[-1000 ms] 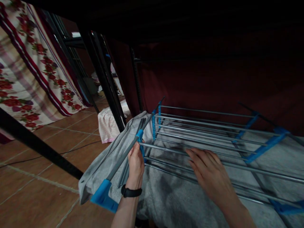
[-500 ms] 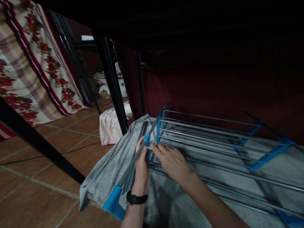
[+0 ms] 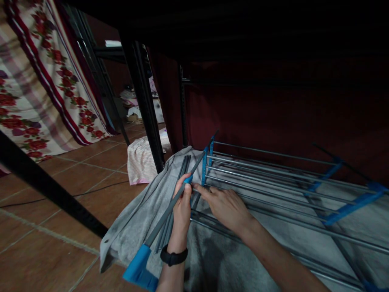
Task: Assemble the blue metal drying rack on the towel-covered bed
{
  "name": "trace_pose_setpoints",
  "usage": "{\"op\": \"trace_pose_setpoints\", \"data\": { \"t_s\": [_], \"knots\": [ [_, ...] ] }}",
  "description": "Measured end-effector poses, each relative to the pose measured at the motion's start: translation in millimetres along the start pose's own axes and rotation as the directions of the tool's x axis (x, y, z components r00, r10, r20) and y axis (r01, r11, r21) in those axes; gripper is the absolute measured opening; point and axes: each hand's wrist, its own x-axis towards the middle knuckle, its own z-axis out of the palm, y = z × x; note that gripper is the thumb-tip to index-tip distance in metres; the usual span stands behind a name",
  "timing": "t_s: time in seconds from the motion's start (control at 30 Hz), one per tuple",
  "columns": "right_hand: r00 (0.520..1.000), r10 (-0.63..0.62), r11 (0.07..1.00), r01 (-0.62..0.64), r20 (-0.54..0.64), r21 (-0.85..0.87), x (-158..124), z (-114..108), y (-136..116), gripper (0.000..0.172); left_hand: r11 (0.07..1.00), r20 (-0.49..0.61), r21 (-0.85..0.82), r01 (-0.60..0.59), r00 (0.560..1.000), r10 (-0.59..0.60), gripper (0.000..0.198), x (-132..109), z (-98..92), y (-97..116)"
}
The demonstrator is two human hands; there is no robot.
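Observation:
My left hand [image 3: 181, 207], with a black band on the wrist, is closed around a blue plastic connector [image 3: 188, 179] on a grey tube [image 3: 162, 217]. Its thumb presses the connector. The tube slants toward me and ends in a blue plastic foot [image 3: 139, 267]. My right hand [image 3: 227, 209] is just right of the connector, its fingers closed on a thin metal rod [image 3: 196, 187] near the rod's end; most of that rod is hidden beneath the hand. Both hands are at the left side of a rack of metal rods and blue brackets [image 3: 349, 207].
The rack lies on a grey blanket [image 3: 121, 239]; several loose grey tubes [image 3: 164, 235] rest beside my left hand. Black metal posts [image 3: 147, 109] and a dark shelf overhead frame the space. Left are a tiled floor [image 3: 45, 251], a black cable [image 3: 103, 187] and a flowered cloth [image 3: 69, 85].
My left thumb has moved up onto the blue connector. The grey tube's foot end has shifted slightly left and down, and the rack's far end appears farther right.

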Motion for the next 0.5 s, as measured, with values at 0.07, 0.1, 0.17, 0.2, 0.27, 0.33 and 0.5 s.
{"op": "trace_pose_setpoints", "data": {
  "t_s": [0.07,0.1,0.17,0.2,0.27,0.33,0.5],
  "knots": [
    [1.0,0.009,1.0,-0.009,-0.01,-0.005,0.4,0.5,2.2,0.056,1.0,0.005,-0.01,0.021,1.0,-0.021,0.038,-1.1,0.0,-3.5],
    [1.0,0.015,1.0,-0.016,-0.021,-0.007,0.7,0.2,2.8,0.055,0.999,0.015,-0.017,0.032,0.999,-0.031,0.039,-1.8,-0.3,-5.1],
    [0.999,0.03,1.0,-0.03,-0.045,-0.004,1.4,-1.3,3.3,0.052,0.998,0.031,-0.043,0.047,0.998,-0.046,0.04,-3.1,-1.0,-7.7],
    [0.998,0.037,0.999,-0.037,-0.055,0.0,1.7,-2.2,3.3,0.05,0.997,0.037,-0.06,0.048,0.998,-0.046,0.041,-3.6,-1.4,-8.6],
    [0.998,0.038,0.999,-0.037,-0.059,0.01,1.8,-3.7,3.0,0.047,0.996,0.051,-0.087,0.033,0.998,-0.029,0.044,-4.7,-1.9,-10.3],
    [0.998,0.032,0.999,-0.031,-0.049,0.016,1.4,-4.2,2.5,0.045,0.995,0.062,-0.102,0.012,0.998,-0.006,0.051,-5.9,-1.9,-11.9],
    [0.999,0.032,0.999,-0.032,-0.038,0.003,0.2,-3.1,-0.2,0.041,0.993,0.086,-0.109,0.033,0.996,-0.024,0.054,-9.3,-1.0,-16.8]
  ]
}}
